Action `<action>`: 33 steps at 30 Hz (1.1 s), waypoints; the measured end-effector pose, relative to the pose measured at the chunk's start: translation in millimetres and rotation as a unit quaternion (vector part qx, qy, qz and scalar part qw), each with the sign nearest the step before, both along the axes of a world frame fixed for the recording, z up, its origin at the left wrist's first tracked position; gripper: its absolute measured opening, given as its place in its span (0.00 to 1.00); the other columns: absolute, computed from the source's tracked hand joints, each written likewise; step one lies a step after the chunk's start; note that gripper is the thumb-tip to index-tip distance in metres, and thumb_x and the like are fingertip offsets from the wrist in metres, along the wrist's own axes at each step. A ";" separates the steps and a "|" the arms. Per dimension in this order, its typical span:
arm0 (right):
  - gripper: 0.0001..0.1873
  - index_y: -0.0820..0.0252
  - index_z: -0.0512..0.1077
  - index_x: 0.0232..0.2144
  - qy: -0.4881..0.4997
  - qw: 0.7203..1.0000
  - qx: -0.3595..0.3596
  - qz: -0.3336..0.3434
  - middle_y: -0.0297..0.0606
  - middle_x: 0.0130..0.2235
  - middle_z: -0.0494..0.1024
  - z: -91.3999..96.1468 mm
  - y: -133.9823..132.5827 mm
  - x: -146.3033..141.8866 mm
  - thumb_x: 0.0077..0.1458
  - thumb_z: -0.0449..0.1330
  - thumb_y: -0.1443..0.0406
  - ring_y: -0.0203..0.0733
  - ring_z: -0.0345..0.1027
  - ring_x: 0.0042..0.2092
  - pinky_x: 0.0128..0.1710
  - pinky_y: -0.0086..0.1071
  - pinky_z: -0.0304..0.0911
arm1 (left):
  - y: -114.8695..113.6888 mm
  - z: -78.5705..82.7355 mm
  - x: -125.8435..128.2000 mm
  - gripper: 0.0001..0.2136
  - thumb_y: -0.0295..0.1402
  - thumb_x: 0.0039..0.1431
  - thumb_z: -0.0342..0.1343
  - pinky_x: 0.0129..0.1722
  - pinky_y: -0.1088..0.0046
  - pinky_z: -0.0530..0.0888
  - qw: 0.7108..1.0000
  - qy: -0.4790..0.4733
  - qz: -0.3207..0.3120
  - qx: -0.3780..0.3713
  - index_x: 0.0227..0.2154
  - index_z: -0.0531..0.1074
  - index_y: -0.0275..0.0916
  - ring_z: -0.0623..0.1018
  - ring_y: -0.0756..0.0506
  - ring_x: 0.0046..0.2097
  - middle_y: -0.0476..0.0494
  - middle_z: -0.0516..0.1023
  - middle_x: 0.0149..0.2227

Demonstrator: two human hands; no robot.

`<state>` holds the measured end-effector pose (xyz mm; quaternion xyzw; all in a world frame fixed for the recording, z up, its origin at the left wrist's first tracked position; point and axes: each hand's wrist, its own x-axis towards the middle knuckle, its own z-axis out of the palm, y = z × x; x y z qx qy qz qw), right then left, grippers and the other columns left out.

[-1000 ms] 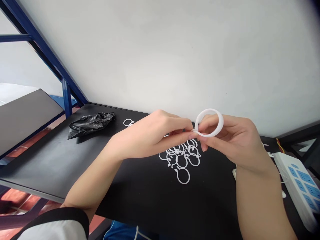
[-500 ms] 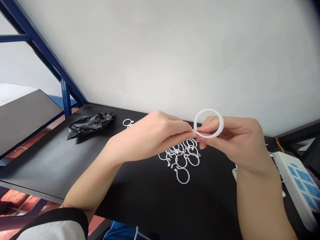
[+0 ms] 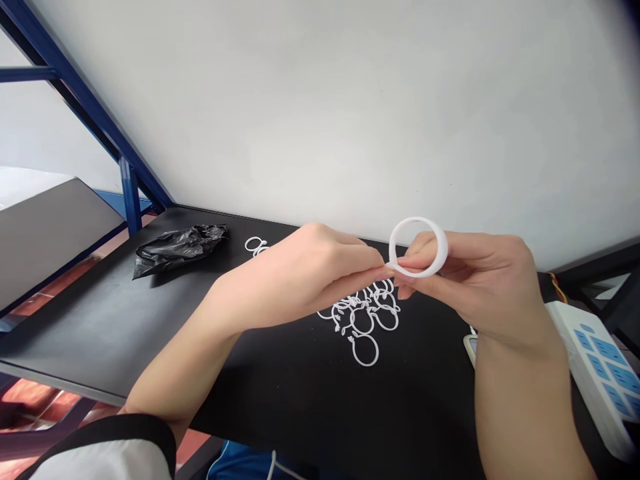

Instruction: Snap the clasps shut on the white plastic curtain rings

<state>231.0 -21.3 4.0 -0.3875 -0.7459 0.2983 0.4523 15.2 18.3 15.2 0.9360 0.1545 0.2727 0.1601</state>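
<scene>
Looking through the head view, we find one white ring raised above the black table, between our two hands; our left hand has its thumb and fingers pinched together at the ring's join, while our right hand is curled, its thumb and fingertips gripping close beside that join, with the loop standing up in front of them; the join is mostly covered, so we cannot say whether it is fastened, and we judge the handling of this ring to be partway through; below, a heap of similar rings lies on the table, one loop at its near edge; farther back, a smaller group of rings, partly hidden by our left hand, lies near a crumpled black bag; nothing marks which group is finished and which is left, so we leave that unsettled.
</scene>
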 end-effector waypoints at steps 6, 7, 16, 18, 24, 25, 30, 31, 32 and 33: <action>0.11 0.54 0.76 0.28 0.005 1.000 -0.002 0.006 0.27 0.25 0.76 -2.1 0.0 1.2 0.50 0.65 0.76 0.31 0.70 0.27 0.26 0.27 0.67 | 0.5 -0.6 -0.7 0.13 0.30 0.68 0.48 0.25 0.77 0.60 1.000 -0.004 -0.001 -0.002 0.27 0.69 0.35 0.59 0.54 0.23 0.53 0.64 0.22; 0.11 0.54 0.77 0.28 0.009 1.000 -0.003 0.007 0.27 0.25 0.76 -2.7 -0.2 1.4 0.50 0.65 0.76 0.31 0.70 0.27 0.27 0.27 0.68 | 0.4 -0.3 -0.7 0.13 0.30 0.68 0.48 0.25 0.77 0.60 1.000 -0.002 -0.001 -0.003 0.27 0.69 0.35 0.60 0.54 0.23 0.53 0.64 0.22; 0.03 0.54 0.78 0.32 0.020 0.998 -0.060 0.016 0.30 0.26 0.77 -1.3 0.3 -1.9 0.56 0.64 0.68 0.32 0.72 0.27 0.27 0.26 0.71 | -0.4 1.2 -1.1 0.11 0.30 0.68 0.49 0.26 0.78 0.63 0.999 -0.012 -0.009 -0.035 0.32 0.74 0.38 0.66 0.55 0.23 0.52 0.71 0.24; 0.03 0.54 0.78 0.32 0.012 0.998 -0.064 0.016 0.30 0.27 0.77 -0.2 0.6 -2.7 0.56 0.64 0.67 0.32 0.72 0.27 0.27 0.26 0.71 | -0.1 1.0 -1.0 0.11 0.30 0.68 0.48 0.26 0.78 0.63 0.999 -0.009 -0.010 -0.042 0.33 0.75 0.38 0.67 0.55 0.24 0.52 0.72 0.25; 0.01 0.55 0.77 0.32 -0.001 0.997 -0.074 0.012 0.30 0.27 0.77 1.6 -0.2 -2.7 0.56 0.65 0.66 0.31 0.72 0.27 0.27 0.25 0.71 | -0.6 0.9 -0.2 0.12 0.29 0.69 0.47 0.27 0.78 0.63 0.999 0.004 -0.019 -0.051 0.33 0.74 0.36 0.67 0.55 0.24 0.51 0.73 0.25; 0.01 0.55 0.77 0.32 -0.003 0.997 -0.076 0.010 0.30 0.27 0.77 1.7 -0.2 -2.5 0.55 0.65 0.66 0.31 0.72 0.27 0.27 0.24 0.71 | -0.7 1.1 -0.2 0.12 0.29 0.69 0.47 0.27 0.78 0.63 0.998 0.005 -0.021 -0.051 0.33 0.74 0.36 0.67 0.55 0.25 0.51 0.73 0.26; 0.04 0.56 0.75 0.31 -0.009 0.994 -0.108 0.015 0.30 0.27 0.77 2.5 0.3 -0.8 0.52 0.67 0.67 0.33 0.72 0.27 0.28 0.26 0.70 | 1.9 1.5 -1.9 0.11 0.37 0.67 0.51 0.26 0.78 0.62 0.998 0.026 0.007 -0.053 0.34 0.75 0.37 0.66 0.55 0.24 0.52 0.72 0.25; 0.04 0.56 0.75 0.31 -0.011 0.993 -0.116 0.015 0.30 0.27 0.77 2.9 0.2 -0.5 0.51 0.68 0.67 0.34 0.72 0.27 0.28 0.26 0.70 | 2.8 1.2 -2.3 0.14 0.44 0.63 0.55 0.25 0.77 0.62 0.998 0.022 0.030 -0.045 0.35 0.75 0.37 0.66 0.55 0.24 0.52 0.71 0.25; 0.05 0.56 0.75 0.30 -0.014 0.992 -0.122 0.014 0.30 0.26 0.77 3.3 0.1 -0.3 0.51 0.68 0.66 0.34 0.72 0.27 0.28 0.27 0.69 | 3.5 0.7 -2.6 0.19 0.50 0.58 0.57 0.24 0.77 0.61 0.998 0.012 0.056 -0.034 0.37 0.75 0.37 0.66 0.54 0.24 0.52 0.71 0.25; 0.06 0.56 0.75 0.30 -0.018 0.992 -0.126 0.013 0.30 0.26 0.76 3.7 -0.2 -0.1 0.50 0.69 0.66 0.34 0.72 0.27 0.28 0.27 0.69 | 3.9 -0.1 -2.5 0.24 0.55 0.54 0.58 0.24 0.77 0.62 0.996 -0.003 0.081 -0.022 0.39 0.74 0.37 0.68 0.53 0.25 0.51 0.72 0.26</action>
